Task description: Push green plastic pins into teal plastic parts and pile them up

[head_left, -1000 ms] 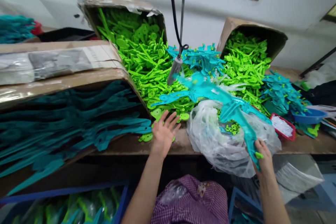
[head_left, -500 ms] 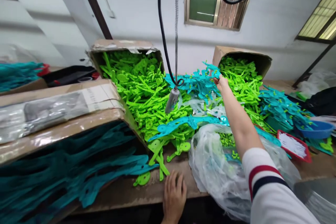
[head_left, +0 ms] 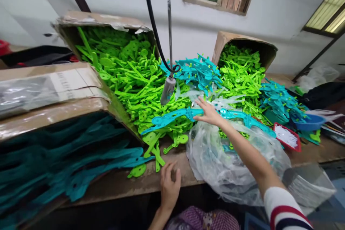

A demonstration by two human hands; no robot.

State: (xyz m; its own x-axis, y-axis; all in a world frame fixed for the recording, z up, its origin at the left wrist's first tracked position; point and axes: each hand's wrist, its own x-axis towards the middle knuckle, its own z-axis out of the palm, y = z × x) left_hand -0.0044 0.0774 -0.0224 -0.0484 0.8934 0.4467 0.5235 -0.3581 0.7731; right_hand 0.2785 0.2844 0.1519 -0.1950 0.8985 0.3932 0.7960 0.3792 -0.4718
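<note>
My right hand (head_left: 208, 113) reaches over the workbench with its fingers spread, holding nothing. It is just above a long blue plastic part (head_left: 172, 118), which lies across the green parts and a clear plastic bag (head_left: 210, 154). I cannot tell whether the fingertips touch it. My left hand (head_left: 170, 183) is at the bench's front edge, fingers loosely bent, thumb apart, nothing in it. Near its fingertips lie several flat green plastic pieces (head_left: 137, 170). Beyond my right hand sits a heap of blue parts with small green pieces on them (head_left: 198, 73).
Two cardboard boxes on their sides, a left one (head_left: 63, 30) and a right one (head_left: 217, 48), spill green parts. A nearer box (head_left: 81, 104) holds dark teal parts. A grey tool (head_left: 168, 90) hangs over the bench. At right are a red tray (head_left: 298, 143) and a blue bowl (head_left: 309, 122).
My right hand has let go of a blue part at the back heap and drawn back towards the long blue part, fingers spreading. My left hand has lifted and bent its fingers. The view has shifted.
</note>
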